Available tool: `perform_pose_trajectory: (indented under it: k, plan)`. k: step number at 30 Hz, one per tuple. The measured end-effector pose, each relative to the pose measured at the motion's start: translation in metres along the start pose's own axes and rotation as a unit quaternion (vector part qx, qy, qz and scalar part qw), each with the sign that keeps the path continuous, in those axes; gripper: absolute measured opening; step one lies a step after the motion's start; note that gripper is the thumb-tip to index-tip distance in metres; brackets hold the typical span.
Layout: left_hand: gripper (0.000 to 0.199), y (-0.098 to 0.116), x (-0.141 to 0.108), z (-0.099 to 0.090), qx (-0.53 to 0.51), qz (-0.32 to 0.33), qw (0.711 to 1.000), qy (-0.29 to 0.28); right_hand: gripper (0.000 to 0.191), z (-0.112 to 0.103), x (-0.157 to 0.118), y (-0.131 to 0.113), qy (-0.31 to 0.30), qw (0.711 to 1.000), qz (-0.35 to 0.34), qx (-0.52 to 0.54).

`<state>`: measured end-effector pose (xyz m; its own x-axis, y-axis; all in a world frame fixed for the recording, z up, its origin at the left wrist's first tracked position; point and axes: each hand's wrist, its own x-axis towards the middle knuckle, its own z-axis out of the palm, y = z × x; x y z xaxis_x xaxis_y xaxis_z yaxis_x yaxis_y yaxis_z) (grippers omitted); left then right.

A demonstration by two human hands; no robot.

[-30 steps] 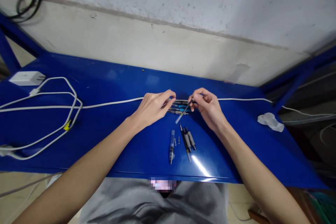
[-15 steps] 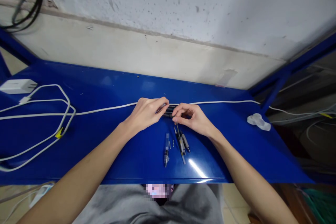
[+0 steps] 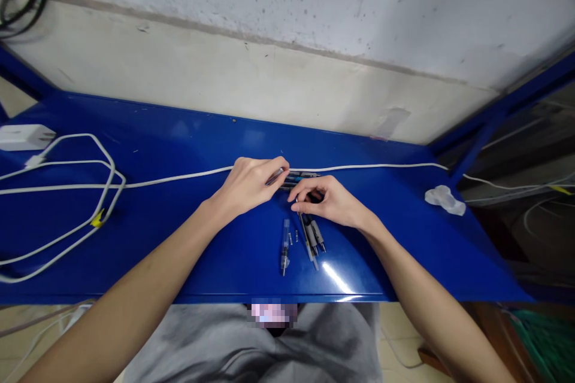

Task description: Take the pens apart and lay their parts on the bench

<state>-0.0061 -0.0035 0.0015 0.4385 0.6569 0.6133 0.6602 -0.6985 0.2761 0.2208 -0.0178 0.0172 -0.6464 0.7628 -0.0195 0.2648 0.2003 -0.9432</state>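
My left hand (image 3: 256, 185) is closed in a pinch around a slim pen part (image 3: 275, 176), mostly covered by the fingers. My right hand (image 3: 330, 200) has thumb and fingers pinched on the upper end of a thin pen refill (image 3: 307, 238), which slants down toward the table's front edge. Under and beside it lie grey-and-black pen parts (image 3: 317, 233). Just behind both hands, several dark pens (image 3: 299, 177) lie side by side, partly hidden. A clear pen barrel (image 3: 285, 245) with a pointed tip lies nearer me, beside two small springs (image 3: 290, 239).
A white cable (image 3: 179, 178) runs across the blue table (image 3: 215, 269) behind the hands and loops at left near a white charger (image 3: 27, 137). A crumpled translucent piece (image 3: 444, 200) lies at right. A wall (image 3: 269, 78) stands behind the table.
The camera view has shifted slightly, so the table appears higher. My right hand has come a little toward me, uncovering more of the dark pens behind. My left hand keeps its pinch.
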Motion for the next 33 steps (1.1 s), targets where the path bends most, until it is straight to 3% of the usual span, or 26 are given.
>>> perform_pose_trajectory:
  k: [9,22,33]
  plan:
    - [0.012,0.0027,0.0012,-0.0018,-0.005,-0.003,1.000,-0.008,0.017,-0.0001,-0.0021,-0.0025,-0.010,0.998,-0.024,-0.054]
    - [0.016,0.0035,0.0006,-0.0017,0.000,0.010,1.000,-0.020,0.033,-0.0004,-0.0029,-0.0049,-0.021,0.996,-0.025,-0.077]
    - [0.018,0.0041,0.0007,-0.0007,0.003,0.006,1.000,-0.026,0.024,-0.0004,-0.0027,-0.0032,-0.031,0.999,0.001,-0.020]
